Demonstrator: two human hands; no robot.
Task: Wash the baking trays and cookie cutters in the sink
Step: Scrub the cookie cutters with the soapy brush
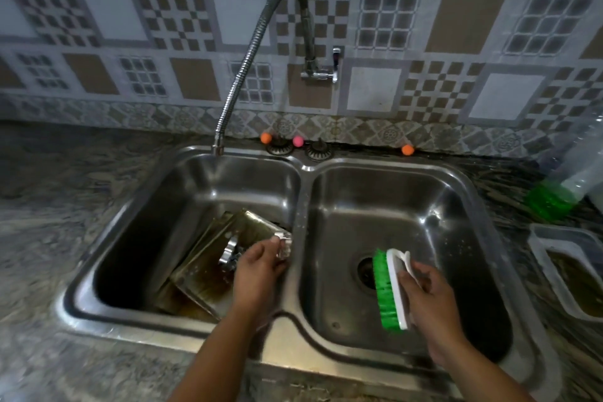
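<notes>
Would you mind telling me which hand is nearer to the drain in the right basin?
The right hand. It holds the green scrub brush just beside the drain, over the right basin. The left hand is over the left basin, pinching a metal cookie cutter.

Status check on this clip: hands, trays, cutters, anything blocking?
Left hand pinches a cookie cutter over the left basin. Right hand grips the green brush over the right basin. Baking trays lean in the left basin. Nothing blocking.

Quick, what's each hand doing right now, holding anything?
Left hand: pinches a metal cookie cutter over the left basin.
Right hand: grips the green scrub brush over the right basin.
</notes>
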